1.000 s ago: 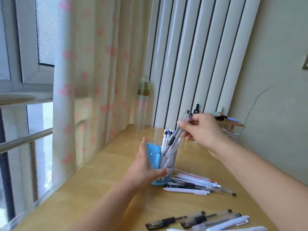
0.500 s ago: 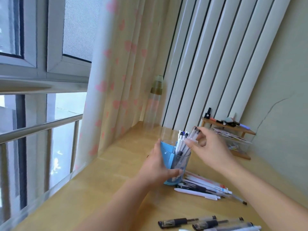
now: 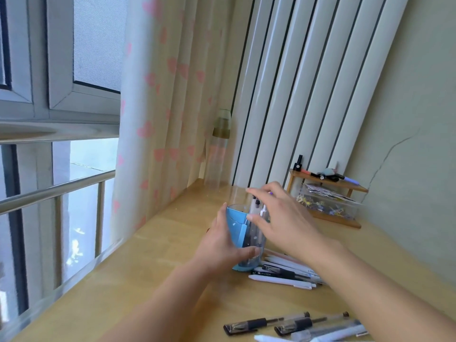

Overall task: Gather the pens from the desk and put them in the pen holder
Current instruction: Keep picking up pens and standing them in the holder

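A clear pen holder (image 3: 240,233) with a blue insert stands on the wooden desk (image 3: 153,267), and several pens (image 3: 256,206) stick up out of it. My left hand (image 3: 222,245) grips the holder from the left side. Just above and to the right of the holder's rim hovers my right hand (image 3: 281,218), fingers spread fairly straight over the pen tops with no pen pinched. A pile of pens (image 3: 283,270) lies right of the holder's base. More pens with black grips (image 3: 266,323) lie near the front edge.
A tall clear bottle (image 3: 220,149) with an olive cap stands behind the holder by the curtain (image 3: 167,119). At the back right, a small wooden shelf (image 3: 328,182) sits over a clear box of clips (image 3: 328,204). Window and railing are on the left.
My right hand has come down with the clear pen, set it into the holder and let go. My left hand keeps hold of the holder. The view has tilted.
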